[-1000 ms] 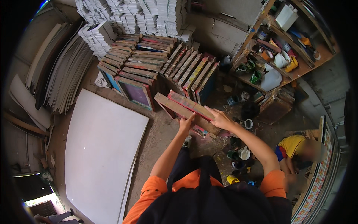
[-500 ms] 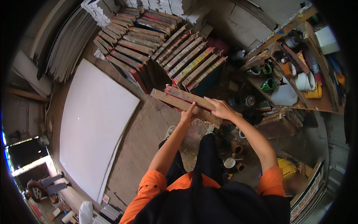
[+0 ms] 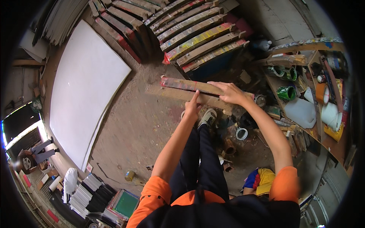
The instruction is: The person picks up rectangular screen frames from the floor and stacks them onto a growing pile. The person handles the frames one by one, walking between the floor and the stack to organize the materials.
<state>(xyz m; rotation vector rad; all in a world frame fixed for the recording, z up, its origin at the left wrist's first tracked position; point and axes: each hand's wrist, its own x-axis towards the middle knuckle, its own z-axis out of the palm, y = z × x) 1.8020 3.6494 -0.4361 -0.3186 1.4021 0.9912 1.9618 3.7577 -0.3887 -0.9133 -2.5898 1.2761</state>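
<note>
The left hand [image 3: 193, 108] and right hand [image 3: 232, 94] are grasping two frames [image 3: 178, 83], which are hanging edge-up above the floor [image 3: 133, 129], beyond the right corner of the sheet [image 3: 85, 95]. Squeezing evenly is probably helping stop slipping.

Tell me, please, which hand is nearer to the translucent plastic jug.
Right. The right hand, on the wooden frames, is left of the translucent plastic jug; the left hand, also on them, is farther left.
</note>
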